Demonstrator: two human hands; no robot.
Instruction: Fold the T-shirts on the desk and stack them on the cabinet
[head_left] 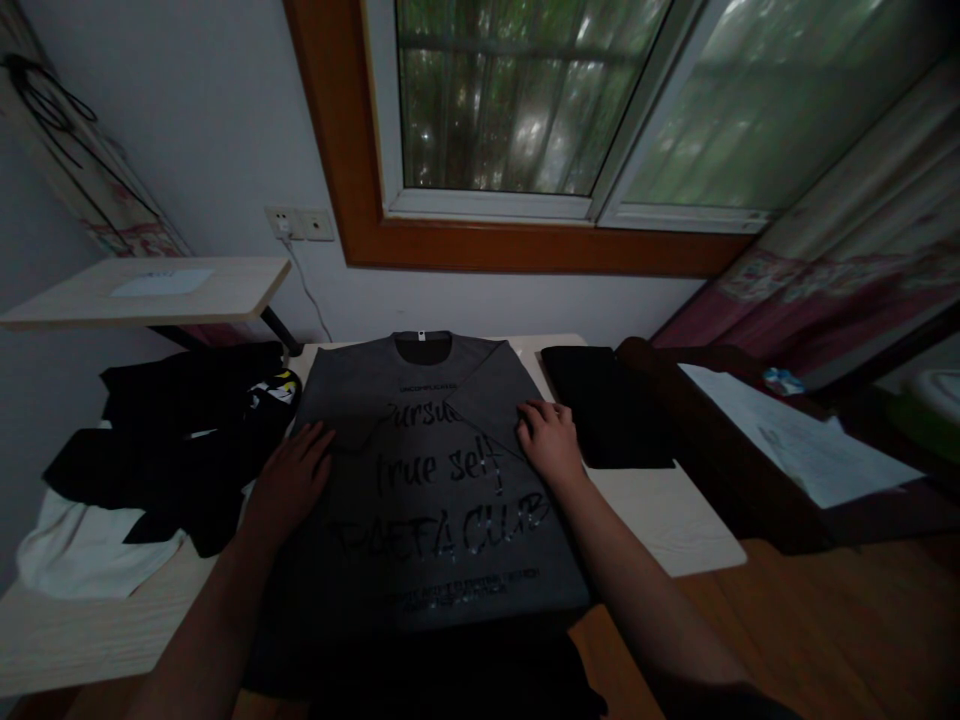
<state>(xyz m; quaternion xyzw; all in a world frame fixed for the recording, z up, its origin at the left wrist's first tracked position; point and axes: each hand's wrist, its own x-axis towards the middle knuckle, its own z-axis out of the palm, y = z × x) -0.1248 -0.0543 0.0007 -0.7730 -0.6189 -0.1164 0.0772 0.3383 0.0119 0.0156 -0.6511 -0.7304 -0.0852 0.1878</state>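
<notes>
A dark grey T-shirt (442,520) with glossy black lettering lies flat on the table, its collar at the far side. Both sleeves rest inward across its front and cover part of the print. The shirt's lower end reaches the near table edge, where dark cloth makes the border hard to see. My left hand (300,475) lies on the shirt's left edge with fingers stretched out. On the opposite edge, my right hand (551,440) touches the fabric by the right sleeve, its fingers apart and slightly bent. Neither hand grips anything.
A pile of black clothes (172,430) and a white garment (97,550) lie at left under a raised wooden shelf (225,300). To the right are a folded black garment (607,410) and a paper sheet (795,440) on a dark brown surface. A window (525,120) stands behind.
</notes>
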